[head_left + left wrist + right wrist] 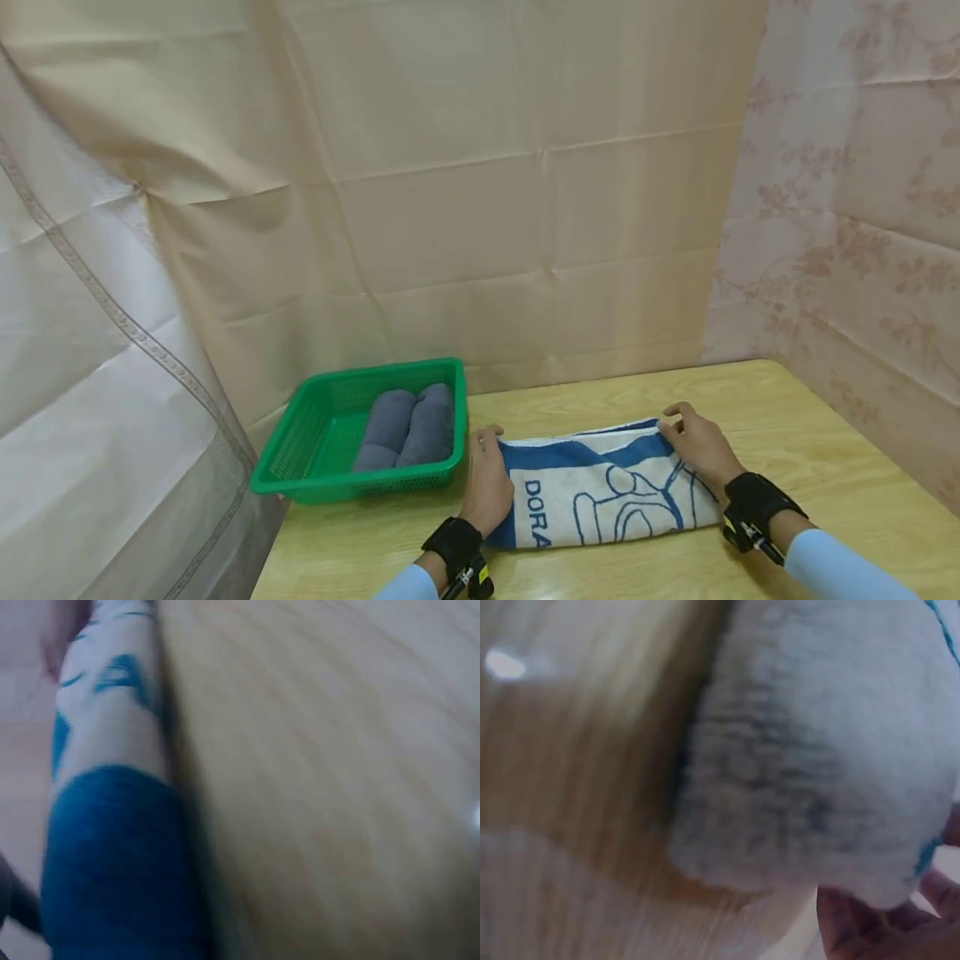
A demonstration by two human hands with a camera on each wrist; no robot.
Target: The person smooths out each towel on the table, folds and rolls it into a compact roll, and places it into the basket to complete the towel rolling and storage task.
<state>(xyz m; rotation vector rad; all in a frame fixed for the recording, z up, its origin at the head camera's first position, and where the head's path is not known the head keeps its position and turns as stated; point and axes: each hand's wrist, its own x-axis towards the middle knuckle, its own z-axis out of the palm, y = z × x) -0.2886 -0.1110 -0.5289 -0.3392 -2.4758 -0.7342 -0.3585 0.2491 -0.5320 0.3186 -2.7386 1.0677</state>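
A folded white and blue towel [555, 492] with "DORA" lettering and a line drawing lies on the wooden table. At its left end my left hand [489, 487] grips the far corner, fingertips right at the edge. My right hand [703, 448] pinches the far right corner between thumb and fingers. In the left wrist view the towel's blue end band [120, 862] shows close up, while the left fingers are mostly out of sight. Fingers [870, 930] of the right hand tuck around the towel's white end [810, 750] in the right wrist view.
Left of the towel stands a green plastic basket [296, 492], with two rolled grey towels [427, 425] side by side in its right half. Beige cloth [450, 208] hangs behind the wooden table [780, 417], and flowered cloth [862, 250] hangs on the right.
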